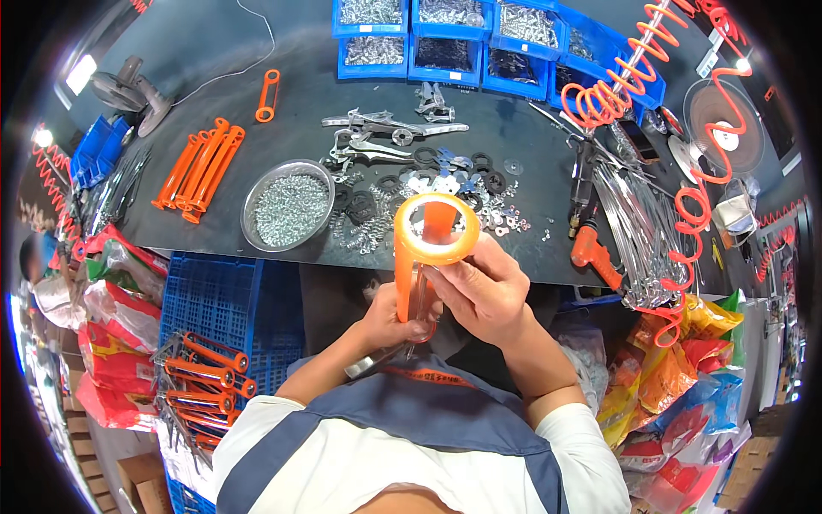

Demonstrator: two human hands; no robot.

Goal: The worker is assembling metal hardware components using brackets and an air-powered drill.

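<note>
An orange part (pixel 404 278) with a round ring at its upper end is held up in front of my chest, the ring toward me. My left hand (pixel 390 319) is wrapped round its lower end, fingers closed. My right hand (pixel 486 289) grips the ring's right side between thumb and fingers. A thin rod shows between the hands, and a flat metal piece (pixel 366 365) sticks out below my left hand; I cannot tell how they join. Beyond the ring lie loose black and silver washers (pixel 445 182) and grey metal levers (pixel 385 128).
A steel bowl (pixel 246 218) of small fasteners stands left, beside several orange ring-ended parts (pixel 199 167). Blue bins (pixel 445 75) of hardware line the back. At right are an orange-handled power driver (pixel 597 255), metal rods (pixel 638 223) and coiled red hoses (pixel 599 104). A blue crate (pixel 205 295) sits low left.
</note>
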